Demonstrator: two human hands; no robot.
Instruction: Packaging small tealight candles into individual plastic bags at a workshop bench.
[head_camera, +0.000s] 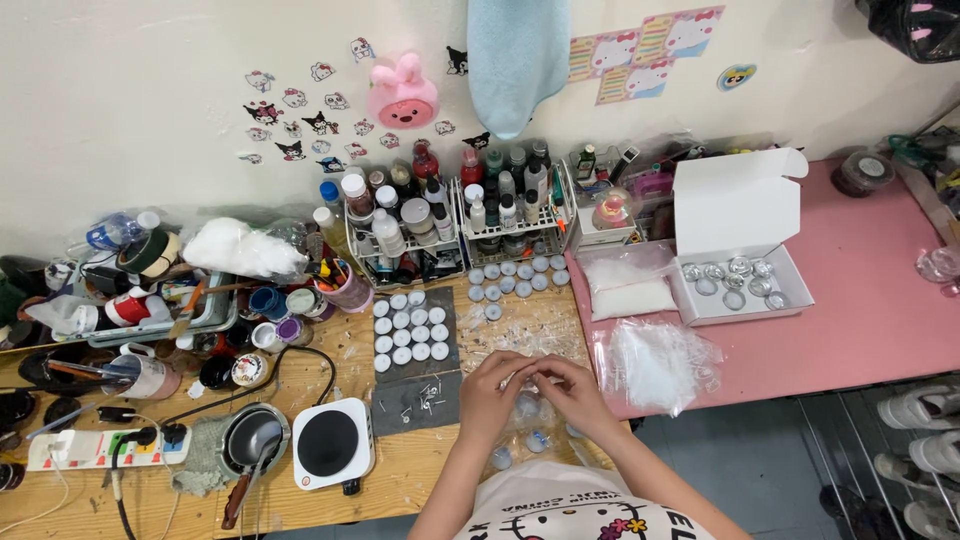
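My left hand (490, 392) and my right hand (572, 392) meet over the front edge of the wooden table (420, 475), fingertips pinched together on a small clear plastic bag (527, 372). Under my hands lie a few small round pale-blue lidded pots (538, 441) on clear wrap. Rows of round white caps (410, 335) sit on a dark grey mat (440, 395) just left of my hands, with small metal bits on the mat's lower half.
A white hot plate (333, 443) and a small pan (250, 440) stand to the left, by a power strip (100, 445). Racks of bottles (460, 215) line the wall. On the pink table (880, 300): an open white box (740, 270) of clear shells, and plastic bags (655, 365).
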